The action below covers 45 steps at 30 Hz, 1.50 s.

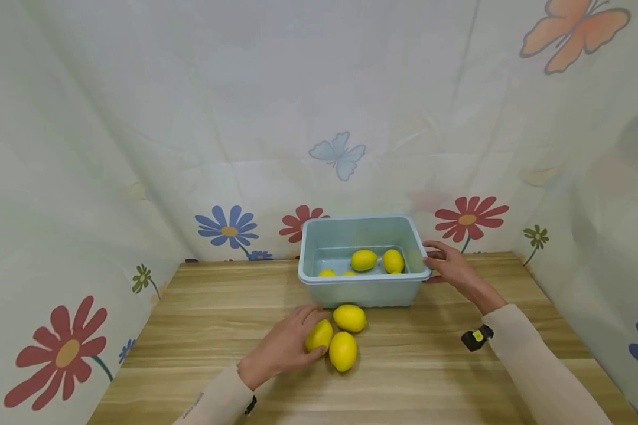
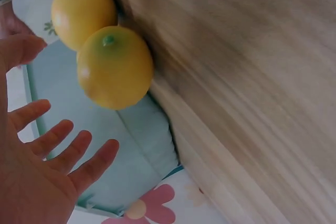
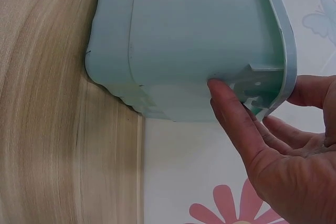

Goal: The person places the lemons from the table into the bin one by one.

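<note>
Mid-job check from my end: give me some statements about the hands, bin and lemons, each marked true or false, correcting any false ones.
1. The right hand grips the light blue plastic bin by its rim. True.
2. Every lemon is inside the bin. False: three lemons lie on the wooden tabletop in front of it.
3. The left hand is at the leftmost lemon. True.
4. The left hand is clenched into a fist. False: its fingers are spread.
5. The bin's open top faces up. True.
</note>
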Motion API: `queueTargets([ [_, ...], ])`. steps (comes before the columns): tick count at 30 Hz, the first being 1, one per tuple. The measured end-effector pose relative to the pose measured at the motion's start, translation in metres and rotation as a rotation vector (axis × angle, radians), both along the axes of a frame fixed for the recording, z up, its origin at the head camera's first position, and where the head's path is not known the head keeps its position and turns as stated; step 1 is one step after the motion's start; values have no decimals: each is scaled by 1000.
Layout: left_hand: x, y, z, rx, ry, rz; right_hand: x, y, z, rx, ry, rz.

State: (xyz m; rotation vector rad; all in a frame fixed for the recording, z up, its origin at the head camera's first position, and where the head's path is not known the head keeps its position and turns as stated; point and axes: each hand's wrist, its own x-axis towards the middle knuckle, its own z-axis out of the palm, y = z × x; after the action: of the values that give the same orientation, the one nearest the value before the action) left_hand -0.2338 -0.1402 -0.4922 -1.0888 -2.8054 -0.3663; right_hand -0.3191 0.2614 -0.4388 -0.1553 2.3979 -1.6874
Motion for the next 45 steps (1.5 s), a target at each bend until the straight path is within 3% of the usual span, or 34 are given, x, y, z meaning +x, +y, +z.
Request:
queueTargets([
  [13, -2, 4, -17, -80, -44, -59, -3, 1, -3, 4, -1, -13],
  [27, -7, 5, -28, -59, -101, -23, -1, -1, -1, 8, 4, -15],
  [36, -11, 2, -34, -49, -14, -33, -2, 0, 0, -14, 16, -4],
  [45, -10, 2, -34, -80, -51, -14, -1, 0, -1, -10, 0, -7],
])
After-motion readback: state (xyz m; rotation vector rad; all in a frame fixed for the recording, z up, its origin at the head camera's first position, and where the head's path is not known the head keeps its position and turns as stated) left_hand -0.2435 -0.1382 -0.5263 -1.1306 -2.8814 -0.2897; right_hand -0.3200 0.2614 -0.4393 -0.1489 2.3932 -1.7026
